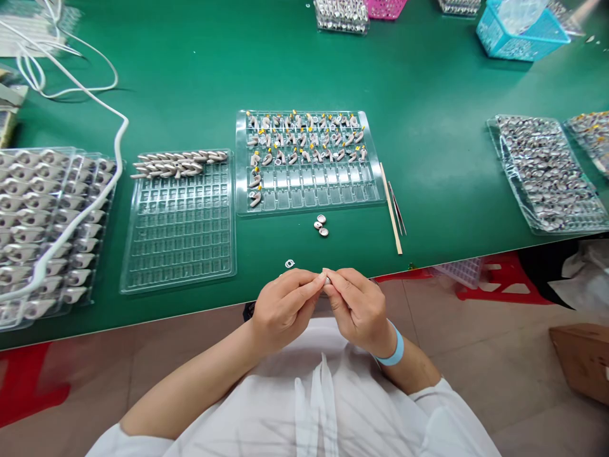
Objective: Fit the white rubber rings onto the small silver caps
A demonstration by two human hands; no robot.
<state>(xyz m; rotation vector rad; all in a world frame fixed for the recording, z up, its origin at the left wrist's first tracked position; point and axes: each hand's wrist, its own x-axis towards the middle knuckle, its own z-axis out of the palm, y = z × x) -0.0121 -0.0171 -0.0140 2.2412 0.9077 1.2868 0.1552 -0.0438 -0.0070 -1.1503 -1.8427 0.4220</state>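
Note:
My left hand [287, 306] and my right hand [360, 306] meet at the table's front edge, fingertips pinched together. Between them is a small pale grey piece [327, 280], mostly hidden by the fingers. Just beyond lie a few small round silvery caps [323, 232] in a cluster. A thin white ring [290, 263] rests on the green table, ahead of my left hand. Farther forward, a clear tray [314, 190] holds rows of small curved grey parts [292, 155] with yellow tips; its lower rows are mostly bare.
Wooden stick [391, 209] and tweezers [396, 209] lie right of the tray. Another clear tray [178, 235] carries grey parts at its top. Filled trays [38, 219] under a white cable [118, 139] stand left; another filled tray [547, 171] lies right. A blue basket [518, 41] stands far right.

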